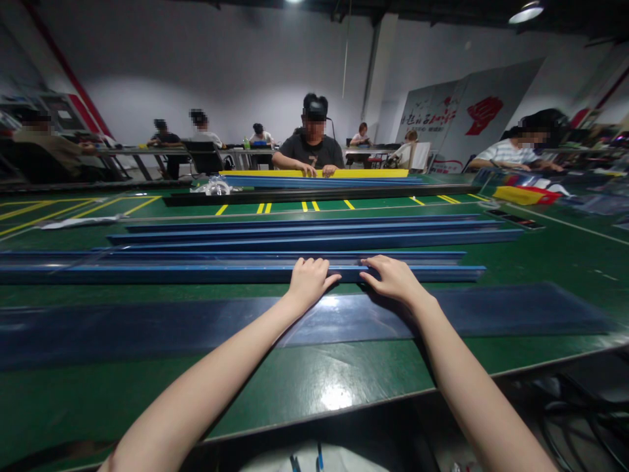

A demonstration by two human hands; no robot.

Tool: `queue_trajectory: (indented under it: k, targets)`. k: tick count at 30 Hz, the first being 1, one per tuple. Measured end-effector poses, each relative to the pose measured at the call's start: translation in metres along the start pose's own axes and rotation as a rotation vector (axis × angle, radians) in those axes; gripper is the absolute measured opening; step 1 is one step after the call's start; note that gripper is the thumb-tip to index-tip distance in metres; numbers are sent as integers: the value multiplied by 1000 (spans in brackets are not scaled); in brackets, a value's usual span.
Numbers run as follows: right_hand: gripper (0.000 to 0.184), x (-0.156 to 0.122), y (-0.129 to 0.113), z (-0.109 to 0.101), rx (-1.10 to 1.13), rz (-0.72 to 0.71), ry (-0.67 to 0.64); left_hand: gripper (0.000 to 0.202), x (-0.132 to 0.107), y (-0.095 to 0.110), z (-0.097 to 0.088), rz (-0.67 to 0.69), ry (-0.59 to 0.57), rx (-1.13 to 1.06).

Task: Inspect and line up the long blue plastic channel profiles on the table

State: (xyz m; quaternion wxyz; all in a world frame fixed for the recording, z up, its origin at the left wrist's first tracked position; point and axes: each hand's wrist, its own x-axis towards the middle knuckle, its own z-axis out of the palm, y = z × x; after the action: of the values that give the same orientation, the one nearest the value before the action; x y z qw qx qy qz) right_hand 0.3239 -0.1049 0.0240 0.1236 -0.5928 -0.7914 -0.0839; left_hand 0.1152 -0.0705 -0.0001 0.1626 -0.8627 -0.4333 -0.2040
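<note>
My left hand (308,280) and my right hand (392,276) rest side by side on a long blue strip (147,273) that lies across the green table (314,380). Both hands curl their fingers over the strip's far edge and grip it near its middle. A wide dark blue sheet (515,308) lies flat just in front of the strip, under my wrists. Several more long blue strips (314,236) lie parallel behind the one I hold.
A person sits across the table with both hands on a yellow strip (363,173) stacked over blue ones. Other people sit at tables further back and at the right. A long black bar (319,195) crosses the table. Red and yellow items (525,195) lie at far right.
</note>
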Motion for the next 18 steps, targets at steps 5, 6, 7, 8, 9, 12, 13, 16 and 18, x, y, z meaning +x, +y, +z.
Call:
queue_trajectory:
  k: [5,6,7,8,9,12,13,16,18]
  targets:
    - [37,0,-1,-1,3,2,-2,38,0,0,0,-4,0,-10]
    - [37,0,-1,-1,3,1,-1,38,0,0,0,-4,2,-10]
    - [37,0,-1,-1,3,2,1,38,0,0,1,-4,4,-10]
    - [37,0,-1,-1,2,4,1,38,0,0,1,-5,5,-10]
    - [37,0,-1,-1,2,6,2,38,0,0,1,-5,6,-9]
    - [37,0,0,0,5,3,1,38,0,0,0,-6,2,-6]
    - [37,0,0,0,6,1,1,38,0,0,0,-7,-1,-5]
    - [37,0,1,1,10,-1,1,39,0,1,-1,-11,-8,-3]
    - [37,0,1,1,14,1,1,39,0,1,-1,-10,-9,-1]
